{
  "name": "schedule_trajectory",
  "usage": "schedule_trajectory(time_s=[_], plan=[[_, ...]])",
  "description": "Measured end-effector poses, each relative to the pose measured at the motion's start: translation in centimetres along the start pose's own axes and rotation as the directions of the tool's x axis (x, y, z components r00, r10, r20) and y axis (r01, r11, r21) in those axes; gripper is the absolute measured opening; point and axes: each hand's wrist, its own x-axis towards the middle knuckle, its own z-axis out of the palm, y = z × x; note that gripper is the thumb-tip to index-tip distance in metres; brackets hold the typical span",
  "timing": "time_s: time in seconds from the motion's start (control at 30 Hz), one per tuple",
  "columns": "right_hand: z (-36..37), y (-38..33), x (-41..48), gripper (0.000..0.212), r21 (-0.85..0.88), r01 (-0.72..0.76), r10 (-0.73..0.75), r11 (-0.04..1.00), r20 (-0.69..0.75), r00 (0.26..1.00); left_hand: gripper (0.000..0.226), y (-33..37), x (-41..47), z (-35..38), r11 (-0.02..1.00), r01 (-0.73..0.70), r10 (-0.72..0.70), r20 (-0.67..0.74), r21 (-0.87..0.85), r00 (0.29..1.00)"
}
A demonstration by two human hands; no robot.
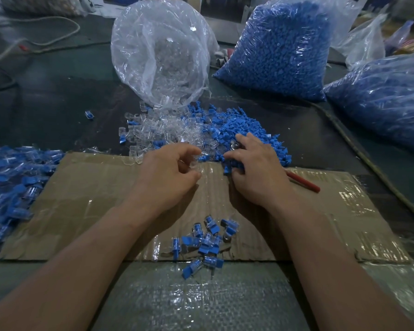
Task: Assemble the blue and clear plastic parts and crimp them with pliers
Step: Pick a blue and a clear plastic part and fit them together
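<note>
The left hand [170, 170] pinched a clear part [193, 164]. The right hand [256, 168], curled round the pliers [305, 182], picked at the blue parts [237, 125]. Next, the two pieces probably needed pushing together.

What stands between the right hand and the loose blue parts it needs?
Nothing visible. The right hand lies on the pile of blue parts, fingertips among them, with the pliers under its palm.

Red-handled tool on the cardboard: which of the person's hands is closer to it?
Right. The red-handled tool pokes out from under the outer edge of the right hand; the left hand, pinching a clear plastic piece, is farther off to its left.
</note>
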Motion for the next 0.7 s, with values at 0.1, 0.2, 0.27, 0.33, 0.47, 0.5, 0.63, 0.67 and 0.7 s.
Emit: schedule_trajectory(time_s=[0.1,0.2,0.27,0.33,0.47,0.5,0.63,0.67,0.7], plan=[[-0.2,-0.28,-0.13,0.039,0.016,0.031,-0.031,0.999,-0.003,1.0,0.035,-0.1,0.12,0.1,1.0,-0.007,0.007,-0.005,0.018,1.0],[-0.12,-0.39,-0.15,0.021,-0.028,0.055,-0.055,0.998,0.0,0.998,0.029,-0.26,0.09,0.09,1.0,0.005,-0.005,0.0,0.007,1.0],[-0.04,-0.28,-0.08,0.021,-0.034,0.044,-0.045,0.998,-0.002,0.999,0.022,-0.19,-0.01,0.05,1.0,0.012,-0.012,0.007,-0.009,1.0],[0.02,-0.21,-0.09,0.032,-0.026,0.037,-0.038,0.999,-0.003,0.999,0.022,-0.04,-0.08,-0.03,1.0,0.02,-0.02,0.006,-0.02,1.0],[-0.17,0.19,-0.36,0.04,-0.057,0.002,-0.001,0.998,0.015,1.0,0.03,0.16,-0.12,-0.1,0.999,0.045,-0.045,0.015,-0.019,0.999],[-0.27,0.33,-0.39,0.039,-0.063,-0.007,0.009,0.998,0.024,1.0,0.03,0.2,-0.15,-0.11,0.999,0.046,-0.046,0.016,-0.018,0.999],[-0.54,0.52,-0.32,0.036,-0.05,-0.03,0.032,0.998,0.041,0.999,0.02,0.29,-0.23,-0.12,0.998,0.057,-0.056,0.033,-0.04,0.998],[-0.53,0.52,-0.29,0.036,-0.045,-0.031,0.033,0.999,0.037,0.999,0.017,0.33,-0.25,-0.14,0.997,0.062,-0.06,0.038,-0.054,0.997],[-0.53,0.53,-0.26,0.035,-0.041,-0.03,0.031,0.999,0.03,0.999,0.016,0.39,-0.26,-0.15,0.996,0.068,-0.065,0.042,-0.065,0.997]])
